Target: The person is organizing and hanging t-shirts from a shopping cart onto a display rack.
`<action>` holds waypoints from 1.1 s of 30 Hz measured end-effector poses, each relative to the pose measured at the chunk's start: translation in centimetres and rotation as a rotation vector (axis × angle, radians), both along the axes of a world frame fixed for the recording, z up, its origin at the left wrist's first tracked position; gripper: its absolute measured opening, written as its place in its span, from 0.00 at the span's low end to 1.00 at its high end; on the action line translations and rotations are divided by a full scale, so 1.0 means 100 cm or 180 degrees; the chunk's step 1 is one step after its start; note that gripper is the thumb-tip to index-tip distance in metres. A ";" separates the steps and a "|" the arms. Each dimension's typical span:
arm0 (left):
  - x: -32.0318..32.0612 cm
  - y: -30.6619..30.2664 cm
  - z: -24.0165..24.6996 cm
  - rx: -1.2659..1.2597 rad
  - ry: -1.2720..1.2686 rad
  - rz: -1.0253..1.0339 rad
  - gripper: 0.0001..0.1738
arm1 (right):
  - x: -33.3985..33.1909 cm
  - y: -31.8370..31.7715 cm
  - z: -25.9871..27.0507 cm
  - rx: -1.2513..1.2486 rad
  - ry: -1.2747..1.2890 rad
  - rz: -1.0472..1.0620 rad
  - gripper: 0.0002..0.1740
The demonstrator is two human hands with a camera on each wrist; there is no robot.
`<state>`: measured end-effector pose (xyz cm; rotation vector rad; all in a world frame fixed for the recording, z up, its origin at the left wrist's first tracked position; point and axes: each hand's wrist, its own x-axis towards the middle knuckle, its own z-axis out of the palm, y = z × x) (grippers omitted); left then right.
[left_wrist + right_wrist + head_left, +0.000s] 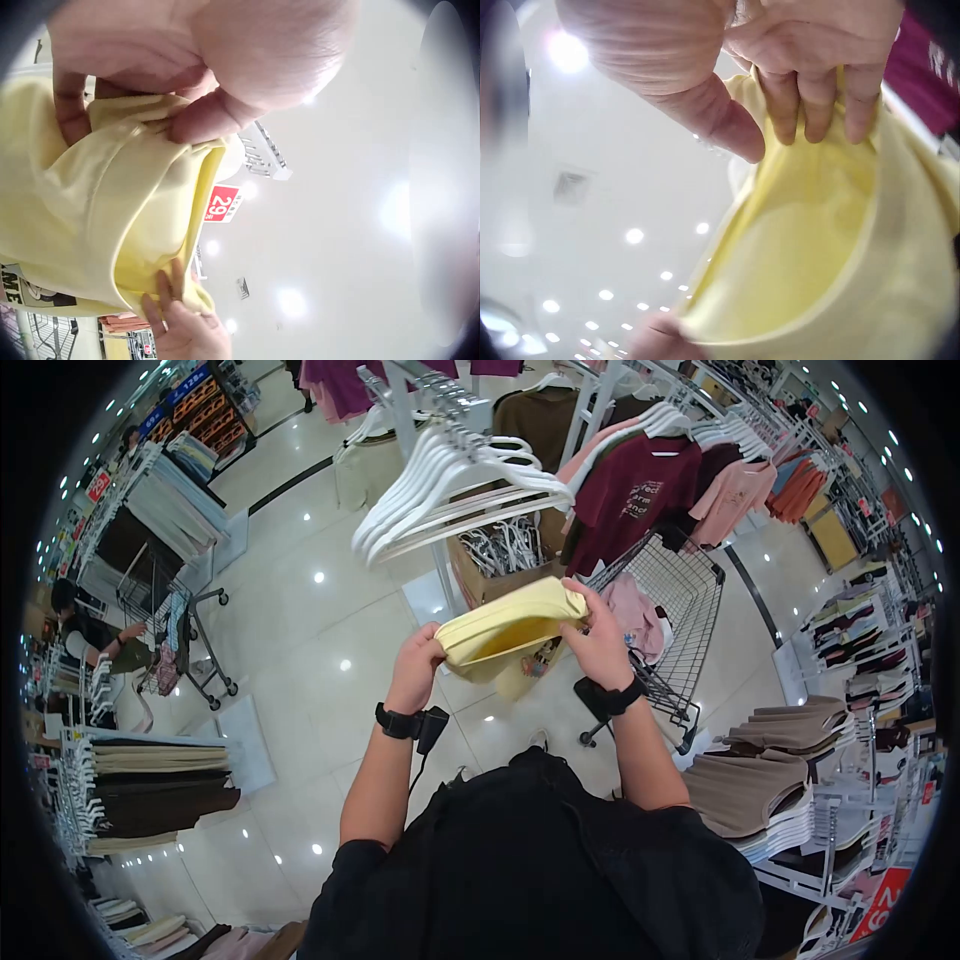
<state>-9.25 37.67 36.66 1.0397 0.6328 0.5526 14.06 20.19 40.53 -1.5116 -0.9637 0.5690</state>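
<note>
A pale yellow T-shirt (505, 618) is stretched between my two hands at chest height, its neck opening gaping toward me. My left hand (414, 666) pinches one end of the collar between thumb and fingers. At the other end, my right hand (602, 642) grips the shirt, and in the right wrist view several of its fingers (817, 112) reach inside the neckline. Part of a dark printed picture (49, 294) with lettering shows on the front in the left wrist view. The lower part of the shirt hangs down, largely hidden behind the collar.
White hangers (450, 495) hang from a rack just ahead. Beneath them a cardboard box (480, 585) holds more hangers. A wire shopping cart (690, 610) with pink clothing stands at the right. Racks of clothes line both sides, and a person (85, 630) is at far left beside another cart.
</note>
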 end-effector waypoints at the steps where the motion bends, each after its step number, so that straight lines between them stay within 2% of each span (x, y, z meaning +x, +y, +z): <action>1: 0.006 0.001 0.006 0.0028 -0.0186 -0.0198 0.04 | 0.022 -0.005 -0.020 -0.0167 -0.0460 -0.0282 0.25; 2: 0.014 0.001 0.010 0.0053 -0.0373 -0.0391 0.02 | 0.038 -0.014 -0.021 -0.0155 -0.0439 -0.0296 0.25; 4: 0.034 -0.007 0.013 0.0310 -0.0202 -0.0606 0.04 | 0.064 -0.025 -0.022 -0.1440 -0.1594 -0.0447 0.13; 6: 0.056 -0.025 0.016 0.1281 0.0374 -0.1135 0.08 | 0.078 -0.035 -0.025 -0.1388 -0.0846 -0.0329 0.09; 7: 0.065 -0.028 0.012 0.1851 0.0711 -0.1233 0.11 | 0.090 -0.039 -0.040 -0.1398 -0.0899 -0.0195 0.10; 8: 0.081 -0.035 0.013 0.1858 0.0743 -0.1194 0.11 | 0.104 -0.043 -0.047 -0.1376 -0.0891 -0.0151 0.10; 10: 0.101 -0.046 0.017 0.2446 0.1580 -0.0640 0.12 | 0.120 -0.050 -0.058 -0.1359 -0.0577 -0.0037 0.11; 12: 0.106 -0.048 0.014 0.2372 0.1733 -0.0403 0.12 | 0.118 -0.052 -0.044 -0.1578 -0.0436 -0.0084 0.13; 14: 0.111 -0.046 0.016 0.2363 0.2131 -0.0242 0.13 | 0.129 -0.050 -0.045 -0.1999 -0.1147 -0.0104 0.13; 15: 0.113 -0.044 0.016 0.2357 0.2150 -0.0213 0.13 | 0.135 -0.049 -0.052 -0.1988 -0.1150 -0.0072 0.13; 17: 0.112 -0.037 0.017 0.3180 0.1949 0.0087 0.17 | 0.148 -0.042 -0.071 -0.1635 -0.1892 -0.0221 0.13; 21: 0.097 -0.016 0.009 0.3095 0.2049 0.0225 0.19 | 0.163 -0.022 -0.071 -0.1579 -0.1909 0.0242 0.12; 23: 0.085 -0.006 0.009 0.3315 0.2052 0.0376 0.19 | 0.161 -0.011 -0.057 -0.0687 -0.1550 0.0704 0.09; 24: 0.080 -0.002 0.011 0.3545 0.2050 0.0508 0.20 | 0.160 -0.004 -0.055 -0.0673 -0.1568 0.0751 0.09; 25: 0.076 0.001 0.013 0.3533 0.2070 0.0574 0.20 | 0.159 0.002 -0.054 -0.0212 -0.1234 0.0975 0.07; 26: 0.075 0.003 0.021 0.4086 0.1951 0.1165 0.21 | 0.155 0.009 -0.054 0.0243 -0.0888 0.1199 0.08; 27: 0.072 0.006 0.028 0.4630 0.1812 0.1757 0.22 | 0.147 0.013 -0.055 0.0241 -0.0358 0.1248 0.08; 28: 0.070 0.011 0.035 0.4629 0.1828 0.1807 0.22 | 0.140 0.017 -0.054 0.0254 -0.0376 0.1290 0.08; 30: 0.065 0.027 0.047 0.4622 0.1761 0.2616 0.25 | 0.124 0.028 -0.041 -0.0130 0.0501 0.1120 0.09; 32: 0.060 0.054 0.053 0.4586 0.1705 0.2534 0.25 | 0.107 0.044 -0.022 -0.0079 0.0608 0.1125 0.10; 33: 0.058 0.067 0.056 0.4552 0.1667 0.2418 0.25 | 0.102 0.053 -0.011 -0.0062 0.0039 0.1156 0.11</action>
